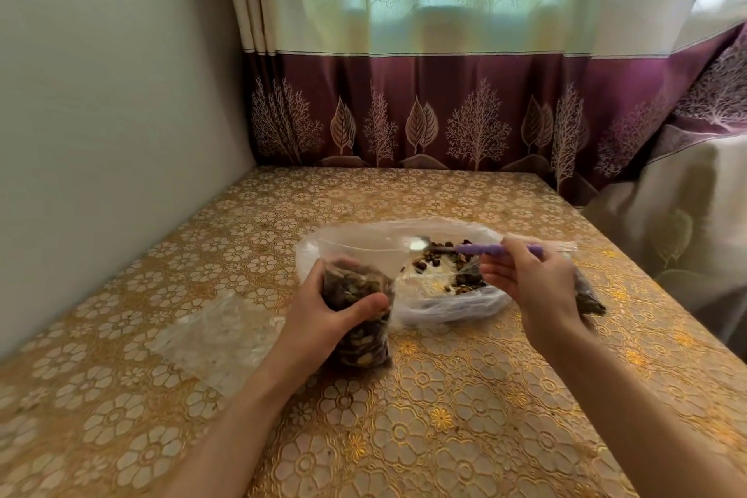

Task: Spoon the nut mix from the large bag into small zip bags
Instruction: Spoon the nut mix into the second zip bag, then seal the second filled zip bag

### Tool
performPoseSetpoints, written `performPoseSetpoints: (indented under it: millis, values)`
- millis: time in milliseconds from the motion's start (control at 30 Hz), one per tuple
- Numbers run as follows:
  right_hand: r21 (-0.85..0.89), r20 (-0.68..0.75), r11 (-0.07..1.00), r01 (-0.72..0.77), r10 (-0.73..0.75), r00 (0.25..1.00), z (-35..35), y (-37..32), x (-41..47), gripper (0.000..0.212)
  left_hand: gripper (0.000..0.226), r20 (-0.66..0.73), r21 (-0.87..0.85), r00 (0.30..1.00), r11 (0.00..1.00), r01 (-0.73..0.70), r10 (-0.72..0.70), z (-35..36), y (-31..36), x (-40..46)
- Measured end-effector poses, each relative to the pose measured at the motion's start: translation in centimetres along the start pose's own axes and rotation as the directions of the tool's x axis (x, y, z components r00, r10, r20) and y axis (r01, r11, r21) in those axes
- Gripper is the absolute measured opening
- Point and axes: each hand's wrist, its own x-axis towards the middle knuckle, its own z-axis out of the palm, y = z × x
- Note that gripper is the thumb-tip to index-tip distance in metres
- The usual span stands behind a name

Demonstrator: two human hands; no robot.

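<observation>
We start with the large bag (404, 255), which lies open on the table (444, 396) beyond our hands, with only a thin layer of nut mix (448, 267) left at its bottom. Nearer to us stands the small zip bag (359, 319), upright and already filled almost to the mouth. Our left hand (323, 315) wraps around it, thumb in front and fingers behind. Our right hand (529, 279) pinches the purple handle of the spoon (477, 249); its shiny bowl hangs over the large bag and looks empty.

In our judgement this bag needs little more, so we should scoop a small amount, keep the spoon level, and hold the mouth of the bag open and steady, so that no nuts fall beside it.

A flat empty zip bag (218, 336) waits to the left, and another filled bag (588, 295) lies half hidden behind the right wrist. The table has a golden flowered cloth. It stands in a corner, between a plain wall (101, 93) and a curtain (404, 93) with a purple tree border.
</observation>
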Motion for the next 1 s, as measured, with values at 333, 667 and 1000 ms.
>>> performPoseSetpoints:
  millis: [333,667,1000]
  values:
    - [-0.646,0.033,0.719,0.256,-0.309,0.951,-1.3,3.9,0.1,0.020,0.060,0.127,0.022,0.986,0.994,0.103,-0.105,-0.5,0.7,0.0]
    - [-0.247,0.533,0.876,0.413,-0.234,0.813,1.2,2.1,-4.4,0.032,0.058,0.185,0.042,0.982,0.998,-0.046,0.037,1.0,4.4,0.2]
    - [-0.183,0.630,0.919,0.350,-0.163,0.759,1.2,3.0,-4.3,0.047,0.042,0.340,0.085,0.939,0.996,0.019,-0.047,0.0,3.7,-0.8]
